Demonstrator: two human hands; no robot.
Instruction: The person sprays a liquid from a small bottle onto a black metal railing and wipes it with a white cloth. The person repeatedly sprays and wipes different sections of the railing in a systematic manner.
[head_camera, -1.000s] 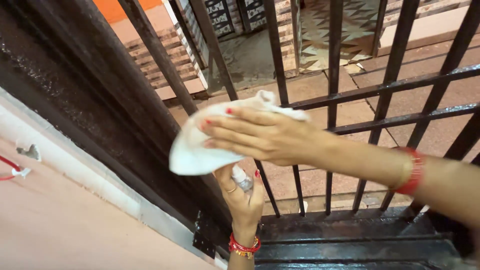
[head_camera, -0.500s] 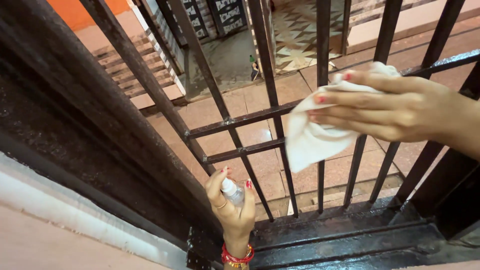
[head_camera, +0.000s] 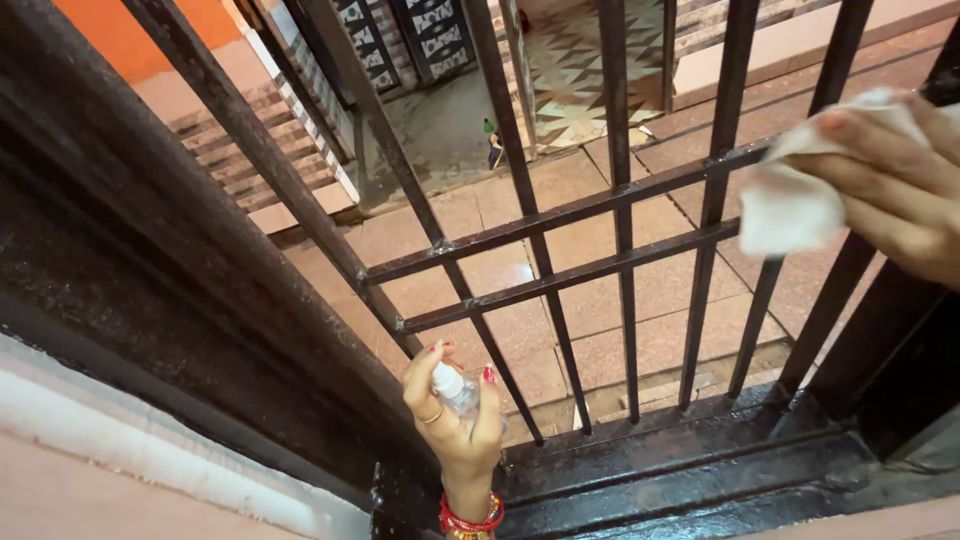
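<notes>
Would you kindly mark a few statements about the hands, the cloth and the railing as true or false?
1. The left hand holds a small spray bottle. True.
2. The right hand presses a white cloth against the dark metal railing. True.
3. The cloth is blue. False: it is white.
4. Red bangles sit on the left wrist. True.
5. The spray bottle lies on the floor. False: the left hand grips it.

You hold the only package here, a small clear spray bottle (head_camera: 458, 392) with a white nozzle, upright in the grip of your left hand (head_camera: 455, 425), with fingers wrapped around it, and no labels, signs or screens show near it.
</notes>
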